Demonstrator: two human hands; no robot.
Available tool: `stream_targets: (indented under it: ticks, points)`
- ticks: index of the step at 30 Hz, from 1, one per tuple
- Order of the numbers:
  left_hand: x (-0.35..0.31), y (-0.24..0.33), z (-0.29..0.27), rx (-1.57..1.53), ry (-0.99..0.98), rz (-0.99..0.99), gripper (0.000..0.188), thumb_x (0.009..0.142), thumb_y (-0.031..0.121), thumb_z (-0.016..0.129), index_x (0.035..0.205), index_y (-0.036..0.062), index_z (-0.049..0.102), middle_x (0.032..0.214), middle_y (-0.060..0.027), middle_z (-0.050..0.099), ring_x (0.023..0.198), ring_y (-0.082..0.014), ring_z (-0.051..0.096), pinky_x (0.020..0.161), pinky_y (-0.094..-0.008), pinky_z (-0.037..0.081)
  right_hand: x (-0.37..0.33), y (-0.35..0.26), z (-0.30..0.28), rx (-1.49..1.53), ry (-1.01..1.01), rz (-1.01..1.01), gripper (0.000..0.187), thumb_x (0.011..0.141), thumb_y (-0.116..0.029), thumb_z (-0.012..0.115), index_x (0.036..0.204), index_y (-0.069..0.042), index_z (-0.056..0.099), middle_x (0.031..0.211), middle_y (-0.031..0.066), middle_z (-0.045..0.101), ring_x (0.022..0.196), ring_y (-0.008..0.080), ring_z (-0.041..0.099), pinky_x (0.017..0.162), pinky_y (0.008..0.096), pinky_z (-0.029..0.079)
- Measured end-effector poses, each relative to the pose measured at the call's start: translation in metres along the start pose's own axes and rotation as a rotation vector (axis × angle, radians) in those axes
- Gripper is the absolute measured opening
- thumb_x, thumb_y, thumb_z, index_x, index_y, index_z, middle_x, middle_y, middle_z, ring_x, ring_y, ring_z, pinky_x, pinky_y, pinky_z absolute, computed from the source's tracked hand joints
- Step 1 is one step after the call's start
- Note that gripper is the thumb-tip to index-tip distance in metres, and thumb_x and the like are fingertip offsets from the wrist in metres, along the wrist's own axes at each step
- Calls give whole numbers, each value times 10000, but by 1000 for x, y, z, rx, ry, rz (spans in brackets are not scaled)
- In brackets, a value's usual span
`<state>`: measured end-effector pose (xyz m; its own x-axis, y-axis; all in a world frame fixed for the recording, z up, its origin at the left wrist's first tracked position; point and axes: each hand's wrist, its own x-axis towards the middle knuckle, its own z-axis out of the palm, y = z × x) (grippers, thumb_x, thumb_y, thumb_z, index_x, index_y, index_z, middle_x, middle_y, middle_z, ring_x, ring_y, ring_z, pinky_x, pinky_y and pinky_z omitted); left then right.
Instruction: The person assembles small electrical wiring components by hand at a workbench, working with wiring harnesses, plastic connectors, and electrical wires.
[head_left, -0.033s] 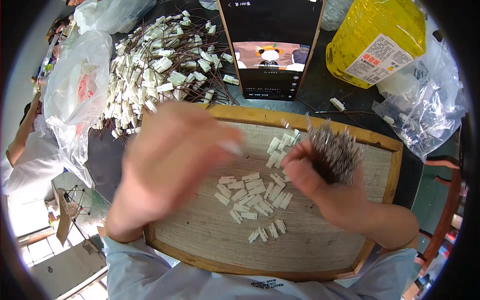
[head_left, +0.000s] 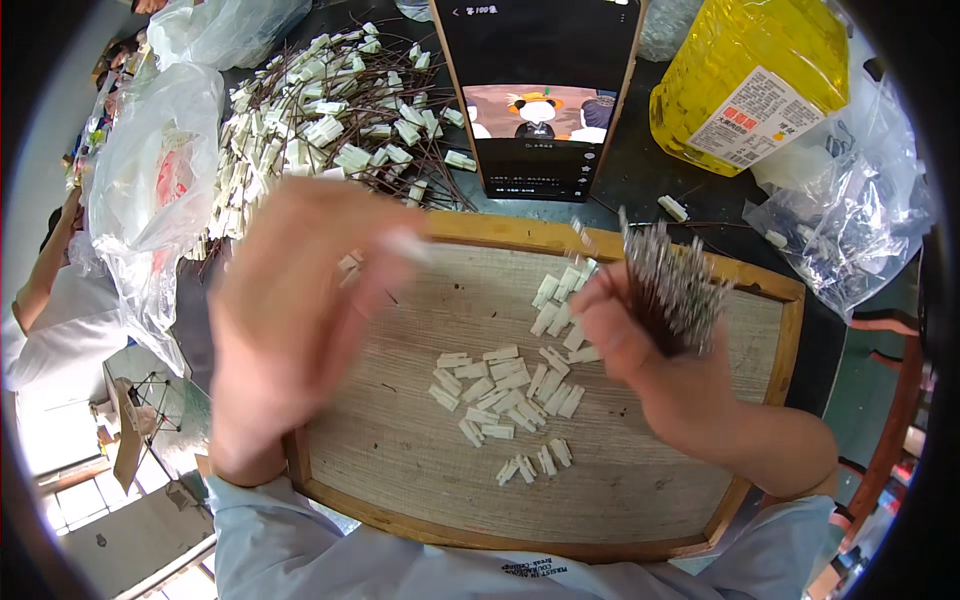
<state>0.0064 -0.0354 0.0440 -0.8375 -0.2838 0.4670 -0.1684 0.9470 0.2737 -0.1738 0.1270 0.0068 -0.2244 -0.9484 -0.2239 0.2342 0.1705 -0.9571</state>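
Left hand (head_left: 305,295): blurred over the tray's (head_left: 560,233) far left corner; its fingers run together, and the white smear at their tips is unidentifiable.
Tray: far left corner and most of the left edge hidden behind that hand and forearm.
Pile (head_left: 310,120): near side partly covered by the left hand.
Right hand (head_left: 665,395): fingers beyond the thumb mostly hidden behind the bundle (head_left: 675,285).
Bundle: ends blurred, strands too fine to count.
Phone (head_left: 535,55): top cut off by the upper picture edge; small print illegible.
Bottle (head_left: 735,60): top cut off likewise.
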Motion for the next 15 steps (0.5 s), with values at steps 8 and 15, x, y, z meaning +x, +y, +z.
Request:
stream_targets:
  ticks: [8,15]
  points:
    - [-6,15,9,16,-254,-129,379,689,-21,665,1057,60,621,967,-106,573,862,-275,578,731,-365,468,2,0,2,129,70,58,232,945,-225,506,991,-9,577,651,-61,461,587,5,395,501,198,327]
    - [-7,22,48,58,-322,48,288,669,158,712,937,97,630,852,-35,557,786,-229,564,660,-344,435,-1,-4,4,156,65,75,179,933,-171,531,978,-3,572,703,-45,505,636,14,419,550,190,349]
